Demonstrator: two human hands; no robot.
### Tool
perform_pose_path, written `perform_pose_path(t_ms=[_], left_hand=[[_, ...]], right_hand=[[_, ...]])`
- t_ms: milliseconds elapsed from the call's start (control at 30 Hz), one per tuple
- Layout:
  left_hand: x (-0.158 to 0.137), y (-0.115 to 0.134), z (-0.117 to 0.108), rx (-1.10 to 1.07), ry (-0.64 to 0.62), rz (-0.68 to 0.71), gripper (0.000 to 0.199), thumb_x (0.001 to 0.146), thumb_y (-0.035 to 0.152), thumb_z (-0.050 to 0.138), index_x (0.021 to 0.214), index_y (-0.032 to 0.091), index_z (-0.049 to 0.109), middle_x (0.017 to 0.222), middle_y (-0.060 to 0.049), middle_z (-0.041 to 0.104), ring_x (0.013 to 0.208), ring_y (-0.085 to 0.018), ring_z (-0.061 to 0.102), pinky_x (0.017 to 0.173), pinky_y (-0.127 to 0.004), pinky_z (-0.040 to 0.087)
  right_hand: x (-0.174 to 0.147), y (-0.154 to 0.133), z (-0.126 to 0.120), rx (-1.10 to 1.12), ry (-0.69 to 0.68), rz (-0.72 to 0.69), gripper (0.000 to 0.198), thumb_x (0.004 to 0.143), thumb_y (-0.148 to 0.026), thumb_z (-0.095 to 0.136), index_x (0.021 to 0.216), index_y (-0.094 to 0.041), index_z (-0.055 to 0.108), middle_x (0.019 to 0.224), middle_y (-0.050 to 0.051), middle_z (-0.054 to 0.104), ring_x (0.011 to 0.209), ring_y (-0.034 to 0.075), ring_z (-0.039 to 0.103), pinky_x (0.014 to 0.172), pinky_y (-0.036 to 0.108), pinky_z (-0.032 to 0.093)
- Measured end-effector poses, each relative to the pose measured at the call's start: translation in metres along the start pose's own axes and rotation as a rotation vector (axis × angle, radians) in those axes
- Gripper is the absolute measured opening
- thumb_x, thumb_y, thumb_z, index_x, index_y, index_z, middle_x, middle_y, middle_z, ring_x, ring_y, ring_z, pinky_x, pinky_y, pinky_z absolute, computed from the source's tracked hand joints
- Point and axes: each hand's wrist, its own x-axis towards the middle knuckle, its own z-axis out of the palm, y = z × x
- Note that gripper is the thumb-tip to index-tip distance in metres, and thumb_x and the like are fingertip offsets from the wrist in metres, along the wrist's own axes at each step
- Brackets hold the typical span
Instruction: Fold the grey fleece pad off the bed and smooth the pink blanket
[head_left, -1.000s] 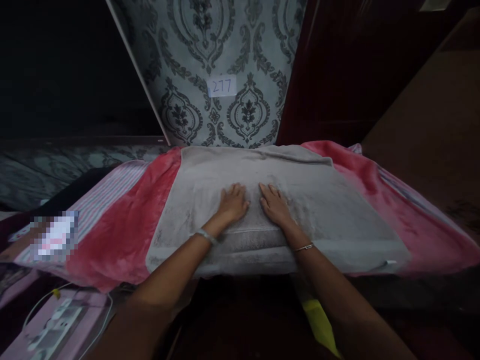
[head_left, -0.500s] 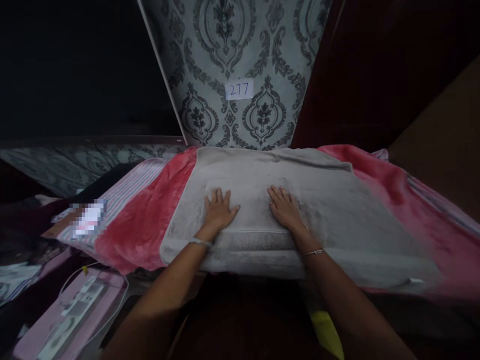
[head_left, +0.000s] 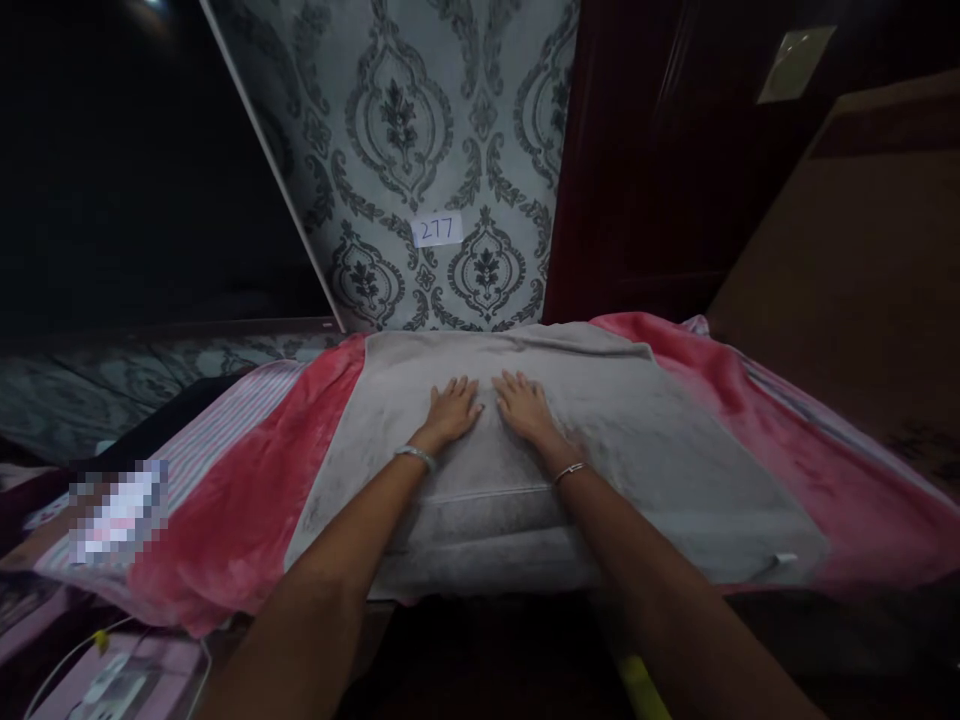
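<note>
A grey plush cloth point(head_left: 675, 480) lies spread over a red-pink blanket point(head_left: 247, 490), with a small white tag near its front right. My left hand point(head_left: 452, 410) rests palm down on the cloth, fingers spread, a bracelet at the wrist. Close beside it on the right, my right hand point(head_left: 523, 407) also lies flat on the cloth with its fingers apart; a thin bangle circles that wrist. Neither hand grasps anything. A fold or seam runs across the cloth nearer to me, and its far edge is slightly rumpled.
Behind the cloth stands a patterned wall point(head_left: 405, 130) with a paper label point(head_left: 437, 229) reading 277. A large dark screen point(head_left: 135, 180) is at the left, a cardboard box point(head_left: 862, 270) at the right. A power strip point(head_left: 112, 690) with a cable lies at lower left.
My hands have slid closer together on the grey cloth, the right one moving left and the left one slightly right. The camera view has tilted up and turned right.
</note>
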Motion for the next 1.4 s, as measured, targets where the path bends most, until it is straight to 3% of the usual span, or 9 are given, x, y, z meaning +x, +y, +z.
perform_pose_path(t_ms=[100, 200, 467, 700, 833, 1000, 1100, 1233, 1400], left_hand=[[0.009, 0.01, 0.02, 0.017, 0.042, 0.018, 0.059, 0.106, 0.043, 0.03, 0.161, 0.025, 0.038, 0.169, -0.009, 0.033, 0.157, -0.032, 0.026, 0.125, -0.063, 0.02], [0.004, 0.001, 0.032, 0.035, 0.107, -0.045, 0.062, 0.105, 0.05, 0.028, 0.16, 0.024, 0.041, 0.167, -0.012, 0.038, 0.156, -0.034, 0.029, 0.125, -0.061, 0.022], [-0.033, -0.058, 0.021, 0.111, 0.042, -0.309, 0.068, 0.105, 0.052, 0.025, 0.162, 0.015, 0.035, 0.169, -0.017, 0.03, 0.158, -0.035, 0.023, 0.126, -0.059, 0.02], [-0.074, -0.073, 0.011, 0.09, -0.016, -0.378, 0.069, 0.105, 0.047, 0.028, 0.163, 0.01, 0.028, 0.172, -0.018, 0.019, 0.16, -0.034, 0.015, 0.126, -0.064, 0.016], [-0.087, -0.04, 0.009, 0.086, 0.063, -0.322, 0.067, 0.104, 0.046, 0.033, 0.16, 0.009, 0.035, 0.17, -0.02, 0.025, 0.16, -0.036, 0.012, 0.126, -0.066, 0.013], [-0.097, 0.038, 0.035, 0.011, 0.034, 0.017, 0.063, 0.105, 0.05, 0.036, 0.162, 0.023, 0.036, 0.172, -0.014, 0.023, 0.16, -0.034, 0.018, 0.126, -0.064, 0.018], [-0.104, 0.053, 0.046, 0.012, 0.034, 0.031, 0.066, 0.104, 0.054, 0.038, 0.162, 0.023, 0.035, 0.172, -0.017, 0.021, 0.16, -0.035, 0.017, 0.126, -0.064, 0.017], [-0.122, 0.025, 0.044, 0.017, 0.026, -0.064, 0.072, 0.102, 0.056, 0.044, 0.162, 0.018, 0.035, 0.171, -0.021, 0.021, 0.16, -0.035, 0.017, 0.127, -0.061, 0.017], [-0.16, -0.024, 0.047, 0.014, 0.105, -0.231, 0.073, 0.102, 0.052, 0.043, 0.161, 0.009, 0.036, 0.168, -0.025, 0.024, 0.159, -0.038, 0.018, 0.125, -0.064, 0.018]], right_hand=[[-0.005, 0.001, 0.015, -0.022, -0.082, -0.031, 0.054, 0.106, -0.032, 0.033, 0.158, -0.027, 0.045, 0.167, 0.005, 0.038, 0.155, 0.029, 0.031, 0.124, 0.056, 0.025], [-0.008, 0.005, 0.021, -0.02, -0.093, -0.026, 0.054, 0.107, -0.033, 0.032, 0.159, -0.027, 0.045, 0.167, 0.005, 0.037, 0.155, 0.028, 0.03, 0.125, 0.055, 0.025], [-0.008, 0.004, 0.018, -0.048, -0.107, -0.017, 0.054, 0.108, -0.033, 0.03, 0.16, -0.028, 0.042, 0.168, 0.003, 0.035, 0.155, 0.027, 0.029, 0.125, 0.054, 0.024], [-0.008, 0.006, 0.002, -0.048, -0.215, -0.003, 0.055, 0.109, -0.035, 0.028, 0.163, -0.027, 0.036, 0.171, 0.004, 0.029, 0.157, 0.026, 0.025, 0.126, 0.052, 0.023], [-0.031, 0.001, -0.006, -0.039, -0.168, 0.037, 0.059, 0.108, -0.036, 0.031, 0.165, -0.024, 0.031, 0.172, 0.009, 0.025, 0.158, 0.032, 0.021, 0.123, 0.057, 0.026], [-0.083, -0.012, 0.001, -0.05, -0.131, -0.012, 0.058, 0.106, -0.034, 0.033, 0.164, -0.028, 0.035, 0.172, 0.007, 0.024, 0.158, 0.031, 0.02, 0.123, 0.058, 0.025], [-0.097, -0.013, 0.007, -0.079, -0.134, -0.013, 0.058, 0.106, -0.034, 0.032, 0.163, -0.028, 0.036, 0.171, 0.006, 0.026, 0.158, 0.031, 0.021, 0.125, 0.058, 0.022], [-0.098, -0.012, 0.009, -0.093, -0.12, -0.004, 0.058, 0.106, -0.035, 0.032, 0.163, -0.028, 0.036, 0.171, 0.005, 0.027, 0.158, 0.03, 0.022, 0.125, 0.058, 0.02], [-0.098, -0.014, 0.01, -0.087, -0.109, 0.01, 0.058, 0.105, -0.034, 0.033, 0.163, -0.028, 0.037, 0.171, 0.005, 0.028, 0.158, 0.03, 0.022, 0.125, 0.058, 0.021]])
